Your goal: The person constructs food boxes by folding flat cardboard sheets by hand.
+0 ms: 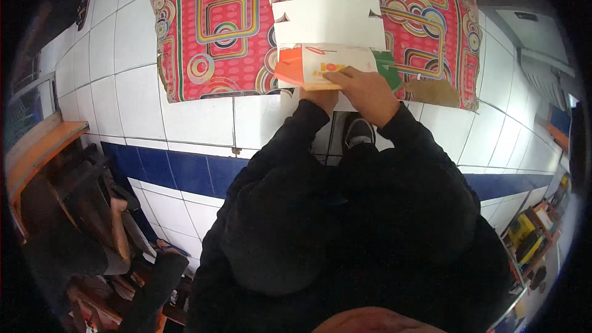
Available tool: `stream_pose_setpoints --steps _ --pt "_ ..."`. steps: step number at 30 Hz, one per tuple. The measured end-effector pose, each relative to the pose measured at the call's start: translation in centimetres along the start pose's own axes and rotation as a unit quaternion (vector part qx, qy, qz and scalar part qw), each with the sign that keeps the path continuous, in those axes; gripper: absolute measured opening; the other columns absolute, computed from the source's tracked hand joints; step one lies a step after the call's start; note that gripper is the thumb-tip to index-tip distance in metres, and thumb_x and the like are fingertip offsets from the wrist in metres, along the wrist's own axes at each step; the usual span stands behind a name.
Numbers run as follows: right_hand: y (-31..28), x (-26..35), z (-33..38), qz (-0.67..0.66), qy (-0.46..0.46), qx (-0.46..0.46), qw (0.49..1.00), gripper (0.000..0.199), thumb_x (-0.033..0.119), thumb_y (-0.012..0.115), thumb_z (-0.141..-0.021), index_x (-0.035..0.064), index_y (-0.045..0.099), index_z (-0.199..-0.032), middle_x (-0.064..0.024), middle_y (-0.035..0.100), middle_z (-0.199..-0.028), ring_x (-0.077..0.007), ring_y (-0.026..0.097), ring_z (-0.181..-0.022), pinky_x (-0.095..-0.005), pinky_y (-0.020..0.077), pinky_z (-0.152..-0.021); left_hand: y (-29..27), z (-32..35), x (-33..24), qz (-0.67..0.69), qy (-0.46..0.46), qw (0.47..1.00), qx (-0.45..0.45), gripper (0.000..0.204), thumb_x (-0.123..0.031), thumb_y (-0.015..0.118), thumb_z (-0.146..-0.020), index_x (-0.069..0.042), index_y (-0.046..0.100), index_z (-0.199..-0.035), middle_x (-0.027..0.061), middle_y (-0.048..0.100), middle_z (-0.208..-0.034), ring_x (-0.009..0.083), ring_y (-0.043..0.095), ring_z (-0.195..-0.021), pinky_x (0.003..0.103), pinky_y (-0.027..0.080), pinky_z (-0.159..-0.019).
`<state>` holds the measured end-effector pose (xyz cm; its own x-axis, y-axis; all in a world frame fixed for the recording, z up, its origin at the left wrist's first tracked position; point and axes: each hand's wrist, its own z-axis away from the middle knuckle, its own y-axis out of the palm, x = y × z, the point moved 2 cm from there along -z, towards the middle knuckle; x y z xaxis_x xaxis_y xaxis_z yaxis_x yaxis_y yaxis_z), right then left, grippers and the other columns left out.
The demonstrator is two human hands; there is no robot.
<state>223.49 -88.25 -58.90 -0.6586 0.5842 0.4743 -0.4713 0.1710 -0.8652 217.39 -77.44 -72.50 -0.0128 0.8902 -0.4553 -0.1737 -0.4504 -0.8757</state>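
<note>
A flat carton of white cardboard (327, 9), with slots cut along both sides, lies in front of me. Its near end is folded up into a printed panel (320, 69), pale in the middle with orange on the left and green on the right. My right hand (370, 94) is closed on the panel's near edge, its bent fingers pressing on the printed face. Beside it, my left hand (319, 95) holds the same edge from below; the panel hides most of its fingers.
Under the carton is a worn red patterned sheet (216, 31) with ragged edges. Brown cardboard (435, 92) shows at its near right corner. White tiles (139, 108) and a blue tile band (185, 169) surround it. At the lower left, another person's arm (120, 231) shows near dark furniture.
</note>
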Motion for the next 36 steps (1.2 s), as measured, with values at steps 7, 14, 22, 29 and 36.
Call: stream_pose_setpoints --steps 7,14,22,29,36 --pt "-3.4 -2.9 -4.0 0.072 0.002 -0.100 0.992 0.035 0.010 0.053 -0.086 0.0154 0.058 -0.121 -0.0102 0.063 -0.103 -0.0304 0.066 -0.079 -0.0394 0.0530 -0.069 -4.0 -0.2 -1.6 -0.030 0.053 0.985 -0.161 0.041 -0.024 0.057 -0.084 -0.004 0.055 -0.120 0.0200 0.051 -0.122 0.0387 0.043 -0.123 0.051 0.036 -0.103" --pt "-7.0 -0.2 -4.2 0.134 -0.041 -0.200 0.970 0.031 0.011 0.058 -0.082 0.0127 0.055 -0.113 -0.0064 0.064 -0.091 -0.0270 0.067 -0.079 -0.0374 0.0539 -0.064 -4.1 -0.8 -0.8 -0.046 0.106 0.987 -0.109 0.035 -0.014 0.053 -0.086 -0.004 0.055 -0.120 0.0191 0.048 -0.128 0.0372 0.040 -0.125 0.057 0.031 -0.104" --pt "-6.5 6.2 2.3 0.077 -0.079 -0.022 0.994 0.034 0.011 0.057 -0.082 0.0080 0.054 -0.116 -0.0096 0.063 -0.099 -0.0248 0.066 -0.083 -0.0349 0.0529 -0.068 2.4 0.9 1.7 0.166 0.058 0.977 -0.121 0.032 -0.015 0.052 -0.087 -0.004 0.054 -0.117 0.0164 0.052 -0.121 0.0337 0.046 -0.118 0.058 0.032 -0.102" --pt "-8.5 1.2 -2.1 0.112 -0.077 -0.147 0.980 0.024 0.016 0.057 -0.085 0.0141 0.056 -0.109 -0.0073 0.063 -0.085 -0.0244 0.066 -0.070 -0.0360 0.0518 -0.058 -2.9 2.2 -0.4 -0.078 0.092 0.989 -0.089 0.045 -0.028 0.062 -0.086 -0.007 0.052 -0.124 0.0120 0.053 -0.121 0.0287 0.047 -0.117 0.055 0.033 -0.103" --pt "-7.7 -6.1 -6.3 0.202 -0.040 -0.373 0.905 0.055 0.032 0.069 -0.082 0.0191 0.049 -0.132 -0.0092 0.063 -0.108 -0.0241 0.060 -0.099 -0.0434 0.0459 -0.084 -5.2 0.3 1.0 -0.002 0.155 0.982 -0.112 0.045 -0.040 0.067 -0.081 -0.014 0.062 -0.117 0.0032 0.058 -0.113 0.0226 0.053 -0.108 0.048 0.037 -0.099"
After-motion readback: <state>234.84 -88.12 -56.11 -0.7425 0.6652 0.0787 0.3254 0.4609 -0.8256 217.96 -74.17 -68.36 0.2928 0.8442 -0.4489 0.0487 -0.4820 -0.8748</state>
